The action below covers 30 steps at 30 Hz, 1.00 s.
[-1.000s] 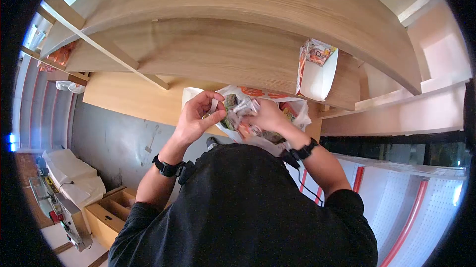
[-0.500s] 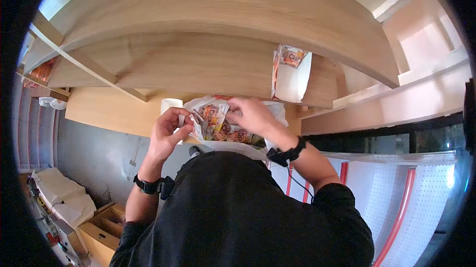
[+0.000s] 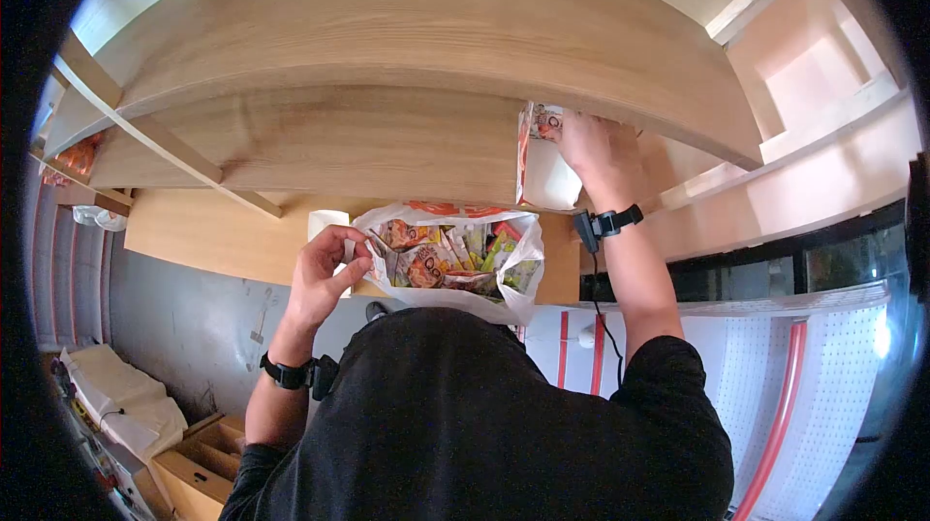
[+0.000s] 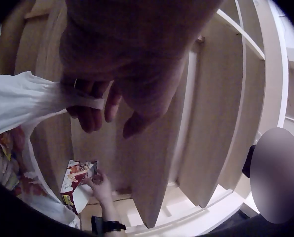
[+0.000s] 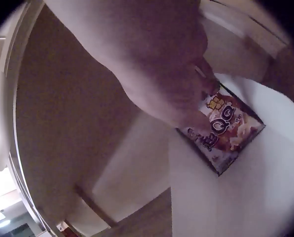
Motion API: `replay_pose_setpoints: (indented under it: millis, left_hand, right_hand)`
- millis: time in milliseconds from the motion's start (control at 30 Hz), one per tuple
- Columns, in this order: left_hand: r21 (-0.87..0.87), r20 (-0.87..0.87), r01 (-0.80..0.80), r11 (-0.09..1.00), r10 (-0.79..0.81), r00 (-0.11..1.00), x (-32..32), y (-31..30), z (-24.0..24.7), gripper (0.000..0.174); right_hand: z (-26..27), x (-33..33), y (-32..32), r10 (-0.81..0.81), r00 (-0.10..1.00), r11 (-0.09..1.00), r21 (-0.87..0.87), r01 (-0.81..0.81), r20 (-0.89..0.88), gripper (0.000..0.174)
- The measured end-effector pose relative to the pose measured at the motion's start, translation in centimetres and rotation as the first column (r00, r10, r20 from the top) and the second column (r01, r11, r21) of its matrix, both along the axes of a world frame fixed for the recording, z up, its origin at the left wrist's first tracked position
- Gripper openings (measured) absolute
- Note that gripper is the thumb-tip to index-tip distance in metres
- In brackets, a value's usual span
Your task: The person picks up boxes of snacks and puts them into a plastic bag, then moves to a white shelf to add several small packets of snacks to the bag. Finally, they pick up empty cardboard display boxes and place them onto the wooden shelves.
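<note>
My left hand [image 3: 327,269] holds the left side of a white plastic bag [image 3: 446,302]; in the left wrist view the bag's handle strap [image 4: 90,102] loops round its curled fingers. Several snack packets [image 3: 426,264], some orange and some green, fill the open bag. Up on the shelf, my right hand [image 3: 591,148] is at the far end of an open-topped box [image 3: 552,182], white inside with a printed side. There it pinches one edge of a printed snack packet [image 5: 223,131], which lies over the box's white inside; the fingertips are partly hidden.
A wooden shelf board [image 3: 387,138] runs behind the bag, with another board [image 3: 436,27] jutting out above the box. A small white box [image 3: 329,221] stands by my left hand. At lower left is a wooden drawer unit [image 3: 199,463].
My right hand has gone from the bag up and right to the box on the shelf. Packets in the bag now show uncovered. The left hand keeps its hold on the bag.
</note>
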<state>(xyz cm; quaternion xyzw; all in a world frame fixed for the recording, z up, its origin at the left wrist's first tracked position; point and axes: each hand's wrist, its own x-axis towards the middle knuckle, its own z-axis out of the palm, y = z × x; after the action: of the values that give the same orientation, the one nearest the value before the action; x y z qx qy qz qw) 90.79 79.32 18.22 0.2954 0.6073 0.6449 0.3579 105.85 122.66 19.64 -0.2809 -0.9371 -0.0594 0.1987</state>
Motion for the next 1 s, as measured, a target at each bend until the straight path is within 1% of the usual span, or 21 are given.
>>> replay_pose_setpoints:
  millis: [67,133,233,333,433,533,633,733,800,833,867,900,933,967,1000]
  left_hand:
    - [-0.007,0.001,0.0,1.0,0.0,1.0,0.0,0.0,0.0,0.028]
    - [-0.013,0.005,-0.002,1.0,0.002,1.0,0.0,-0.1,0.0,0.028]
    - [-0.012,0.01,-0.003,1.0,0.003,1.0,0.1,0.1,0.2,0.027]
    - [-0.008,0.005,0.003,1.0,-0.003,1.0,0.2,0.1,0.2,0.027]
    - [-0.009,0.004,-0.001,1.0,0.001,1.0,0.2,0.1,0.3,0.026]
    - [-0.016,0.007,-0.009,1.0,0.009,1.0,0.3,-0.1,0.2,0.026]
    - [-0.029,-0.012,-0.001,1.0,0.001,1.0,0.2,-0.1,0.4,0.026]
    - [-0.029,-0.012,-0.001,1.0,0.001,1.0,0.0,-0.1,0.5,0.026]
    - [-0.018,-0.004,-0.001,1.0,0.001,1.0,-0.1,-0.3,0.2,0.025]
    - [-0.026,-0.019,-0.009,1.0,0.008,1.0,0.0,-0.3,0.2,0.025]
    - [-0.029,-0.016,-0.009,1.0,0.009,1.0,-0.2,-0.4,0.2,0.025]
    - [-0.03,-0.014,-0.008,1.0,0.007,1.0,-0.3,-0.3,0.2,0.025]
    - [-0.031,-0.012,-0.003,1.0,0.003,1.0,-0.4,-0.3,0.1,0.025]
    - [0.003,0.024,-0.007,1.0,0.007,1.0,-0.4,-0.2,-0.2,0.026]
    - [-0.001,0.015,-0.002,1.0,0.002,1.0,-0.5,0.0,-0.2,0.026]
  right_hand:
    - [-1.3,-0.1,1.0,-0.013,0.998,0.999,-0.033,0.015,0.053,0.043]
    - [-2.2,-0.2,1.6,-0.011,0.999,1.0,0.006,0.011,0.03,0.045]
    - [-2.3,-0.8,2.5,-0.047,0.988,0.99,-0.125,0.066,0.149,0.074]
    - [-3.1,-0.7,3.3,0.02,0.996,1.0,-0.008,-0.019,0.082,0.072]
    - [-3.6,-0.1,2.2,0.07,0.994,0.967,0.241,-0.087,0.079,0.065]
    - [-4.5,-0.3,1.2,-0.022,0.979,1.0,-0.012,0.025,0.204,0.041]
    - [-6.0,0.1,2.5,0.024,0.966,0.997,-0.082,-0.003,0.257,0.042]
    - [-0.1,1.3,-1.7,-0.085,0.959,0.982,-0.138,0.126,0.272,0.043]
    - [5.9,2.3,-6.3,-0.187,0.954,0.946,-0.22,0.239,0.234,0.039]
    - [7.0,2.9,-8.0,-0.241,0.946,0.92,-0.26,0.294,0.217,0.037]
    - [6.4,3.9,-8.9,-0.16,0.986,0.914,-0.372,0.163,0.038,0.039]
    - [5.6,5.3,-9.5,-0.096,0.984,0.89,-0.455,0.017,-0.15,0.042]
    - [4.8,6.5,-10.2,-0.05,0.94,0.852,-0.506,-0.136,-0.338,0.045]
    - [3.5,6.9,-11.3,-0.013,0.924,0.689,-0.673,-0.268,-0.382,0.045]
    - [1.9,6.9,-12.6,0.009,0.901,0.48,-0.789,-0.384,-0.433,0.046]
